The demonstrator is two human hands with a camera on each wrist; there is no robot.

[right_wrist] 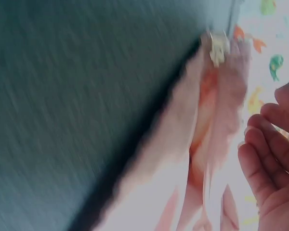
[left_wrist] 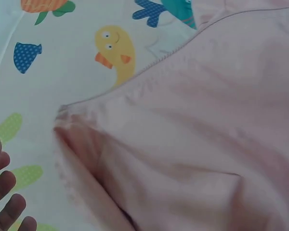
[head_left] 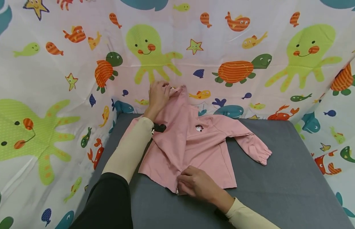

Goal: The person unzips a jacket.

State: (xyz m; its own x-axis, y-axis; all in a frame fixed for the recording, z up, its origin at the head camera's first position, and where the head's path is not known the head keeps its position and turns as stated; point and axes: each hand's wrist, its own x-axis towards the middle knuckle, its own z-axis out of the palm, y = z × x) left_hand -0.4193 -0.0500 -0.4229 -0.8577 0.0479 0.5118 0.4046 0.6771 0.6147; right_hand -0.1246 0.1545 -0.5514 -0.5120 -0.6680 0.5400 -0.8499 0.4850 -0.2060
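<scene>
On the left, the sea-creature printed cloth (head_left: 37,105) hangs as a backdrop around the grey table (head_left: 280,178). The left hand (head_left: 158,95) reaches to the far edge and pinches the collar (head_left: 178,91) of the pink jacket (head_left: 194,146), which lies spread front-up across the middle of the table. Nearer the body, the right hand (head_left: 196,184) curls over the hem at the bottom of the front opening, beside the zipper pull (right_wrist: 216,48); whether it actually grips the pull I cannot tell. To the right, one sleeve (head_left: 249,143) lies stretched outward. The work seems to be at straightening or zipping the front; the next move likely needs the collar held taut while the lower hand works along the opening.
</scene>
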